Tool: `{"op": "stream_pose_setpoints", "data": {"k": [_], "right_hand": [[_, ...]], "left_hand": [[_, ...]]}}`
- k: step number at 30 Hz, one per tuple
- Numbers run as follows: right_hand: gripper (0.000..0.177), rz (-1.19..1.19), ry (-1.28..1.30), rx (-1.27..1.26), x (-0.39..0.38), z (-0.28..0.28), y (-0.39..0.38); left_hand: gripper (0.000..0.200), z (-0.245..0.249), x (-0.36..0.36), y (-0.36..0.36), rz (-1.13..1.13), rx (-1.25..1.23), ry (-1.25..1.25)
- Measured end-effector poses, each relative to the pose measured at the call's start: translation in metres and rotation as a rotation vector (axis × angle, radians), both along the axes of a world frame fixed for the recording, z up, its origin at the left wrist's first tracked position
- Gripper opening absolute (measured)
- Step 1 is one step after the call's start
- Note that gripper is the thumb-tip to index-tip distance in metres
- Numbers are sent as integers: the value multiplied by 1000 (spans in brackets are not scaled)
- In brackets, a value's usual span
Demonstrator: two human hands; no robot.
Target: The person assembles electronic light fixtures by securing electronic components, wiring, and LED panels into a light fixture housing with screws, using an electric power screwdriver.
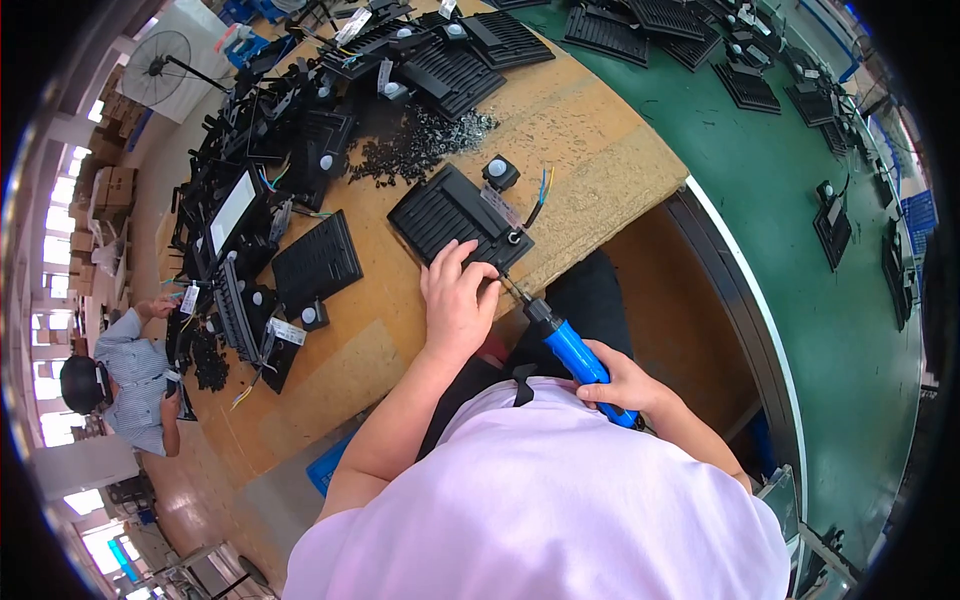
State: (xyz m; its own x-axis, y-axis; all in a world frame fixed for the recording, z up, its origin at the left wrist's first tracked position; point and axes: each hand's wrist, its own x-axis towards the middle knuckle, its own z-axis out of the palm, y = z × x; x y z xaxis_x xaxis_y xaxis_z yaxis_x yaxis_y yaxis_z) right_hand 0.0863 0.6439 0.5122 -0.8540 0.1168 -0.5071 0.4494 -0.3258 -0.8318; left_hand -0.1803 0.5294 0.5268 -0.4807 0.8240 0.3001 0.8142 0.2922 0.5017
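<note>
My right hand (620,380) is wrapped round a blue electric screwdriver (577,352), whose tip points at the near edge of a black finned housing (450,212). On that same edge rests my left hand (460,298), its fingers spread over the fins and its fingertips close to the screwdriver tip. The housing lies flat on the wooden table (590,130). A label and a cable with blue and yellow wires (541,196) are at its right side. Just beyond it sits a small black sensor with a white dome (499,170).
A heap of black screws (415,145) lies behind the housing. More housings (318,262) are piled left and behind. A green conveyor (740,180) with further units runs along the right. At the far left a co-worker (135,380) handles parts.
</note>
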Motion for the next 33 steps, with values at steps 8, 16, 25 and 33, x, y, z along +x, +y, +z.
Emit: {"op": "stream_pose_setpoints", "data": {"k": [8, 16, 25, 33], "right_hand": [[75, -34, 42, -110, -1, -9, 0], [73, -27, 58, -126, -3, -7, 0], [70, -34, 21, -99, -6, 3, 0], [75, -17, 35, -29, -3, -5, 1]], "left_hand": [[10, 27, -62, 0, 57, 184, -43], [13, -10, -201, 30, 269, -70, 47], [15, -4, -201, 105, -45, -128, 145], [14, -7, -193, 134, 13, -224, 282]]}}
